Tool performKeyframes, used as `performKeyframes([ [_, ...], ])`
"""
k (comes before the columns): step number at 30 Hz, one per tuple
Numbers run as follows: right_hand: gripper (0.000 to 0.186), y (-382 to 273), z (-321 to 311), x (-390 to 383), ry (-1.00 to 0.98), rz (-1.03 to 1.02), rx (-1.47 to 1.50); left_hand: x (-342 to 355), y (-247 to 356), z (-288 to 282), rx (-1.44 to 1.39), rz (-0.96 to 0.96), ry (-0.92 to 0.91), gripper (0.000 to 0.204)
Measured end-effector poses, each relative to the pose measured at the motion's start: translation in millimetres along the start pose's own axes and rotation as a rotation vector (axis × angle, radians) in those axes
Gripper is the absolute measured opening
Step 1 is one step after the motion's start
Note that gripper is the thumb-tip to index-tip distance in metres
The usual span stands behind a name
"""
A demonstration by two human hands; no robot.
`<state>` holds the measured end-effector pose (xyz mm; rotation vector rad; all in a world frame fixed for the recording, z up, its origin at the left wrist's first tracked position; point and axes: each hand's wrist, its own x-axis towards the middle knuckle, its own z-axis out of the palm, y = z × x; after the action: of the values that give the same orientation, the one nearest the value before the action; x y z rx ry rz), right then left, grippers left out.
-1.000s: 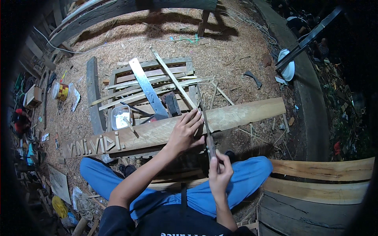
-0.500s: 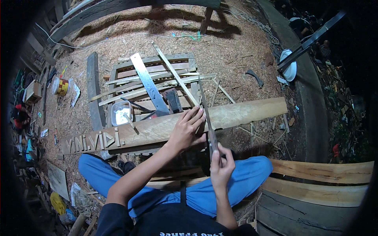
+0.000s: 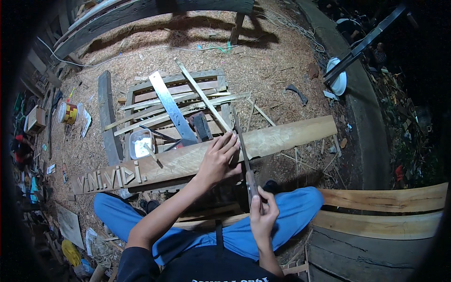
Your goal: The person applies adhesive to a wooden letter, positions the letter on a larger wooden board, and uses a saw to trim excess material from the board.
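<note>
A long wooden plank [image 3: 286, 136] lies crosswise before me, with short wooden strips set out as letters [image 3: 112, 176] on its left part. The fingers of my left hand [image 3: 218, 157] press a thin wooden strip [image 3: 202, 94] against the plank's middle; the strip slants away to the far left. My right hand [image 3: 264, 211] grips the handle of a handsaw [image 3: 245, 157], seen almost edge-on. Its blade points away from me and crosses the plank just right of my left fingertips. Whether the teeth touch the strip cannot be made out.
Beyond the plank, a slatted wooden pallet [image 3: 176, 73] bears loose strips, a metal straightedge [image 3: 167, 101], a dark block [image 3: 202, 126] and a plastic tub [image 3: 141, 142] of white stuff. A striped bucket [image 3: 67, 113] stands left. Boards [image 3: 385, 199] lie at the right. Shavings cover the ground.
My right hand has drawn the saw slightly back toward me. My left hand stays on the strip. The whole view has shifted a little.
</note>
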<state>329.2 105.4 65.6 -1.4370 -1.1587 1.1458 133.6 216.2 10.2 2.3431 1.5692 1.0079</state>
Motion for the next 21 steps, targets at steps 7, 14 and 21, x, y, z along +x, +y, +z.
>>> performKeyframes([
  [7,0.026,-1,-1,4,-0.047,-0.033,-0.067,-5,-4,-1,0.002,-0.014,-0.023,0.072],
  [14,0.026,-5,17,26,-0.018,-0.175,-0.073,-1,-7,-3,-0.022,0.015,0.007,0.070],
  [21,0.024,-9,17,23,-0.030,-0.129,-0.086,2,-5,-4,0.016,0.020,-0.042,0.072],
])
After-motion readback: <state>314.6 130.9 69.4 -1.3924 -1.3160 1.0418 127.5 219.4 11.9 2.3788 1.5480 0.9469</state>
